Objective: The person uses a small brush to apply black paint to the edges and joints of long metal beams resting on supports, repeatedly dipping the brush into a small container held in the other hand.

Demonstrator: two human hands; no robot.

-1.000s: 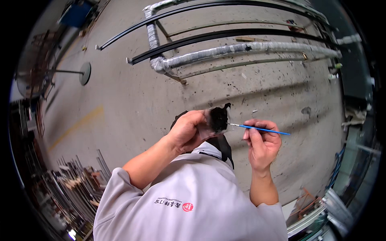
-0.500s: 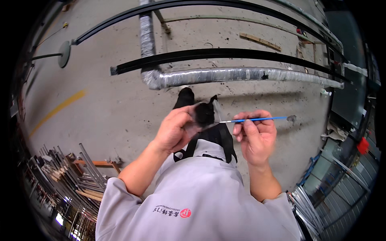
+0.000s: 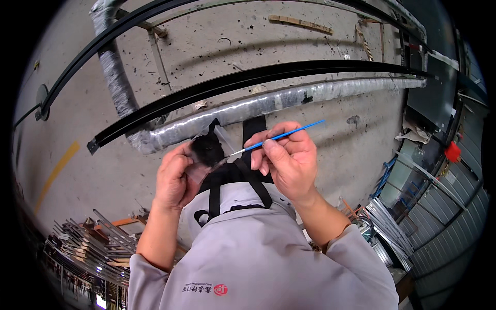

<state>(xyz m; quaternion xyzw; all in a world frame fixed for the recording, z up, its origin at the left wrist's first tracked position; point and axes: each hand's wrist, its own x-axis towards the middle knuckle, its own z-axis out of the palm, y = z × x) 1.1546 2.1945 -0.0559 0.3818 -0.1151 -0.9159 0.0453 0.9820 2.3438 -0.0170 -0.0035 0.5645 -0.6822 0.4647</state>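
My left hand (image 3: pixel 174 174) is closed around a clear plastic container, its kind hard to make out, with black paint (image 3: pixel 207 148) coating its inside. A translucent flap sticks up at its right side. Between the thumb and fingers of my right hand (image 3: pixel 287 160) is a thin paintbrush (image 3: pixel 297 129) with a blue handle. Its pale metal ferrule points down and left, and the tip is at the right edge of the container. Beyond both hands, a long black metal bar (image 3: pixel 248 77) lies above a rack tube wrapped in silvery plastic film (image 3: pixel 232 110).
Another black bar (image 3: pixel 88 57) runs farther off across the rack. A wooden strip (image 3: pixel 300 24) lies on the stained concrete floor. Metal profiles (image 3: pixel 82 243) are stacked at lower left, and silver rods (image 3: pixel 387 227) at lower right. Dark panels (image 3: pixel 431 98) stand on the right.
My view has turned, and the rack now slants with its left end nearer. The paintbrush has tilted, handle end up. Both hands appear farther left, still holding the container and the brush.
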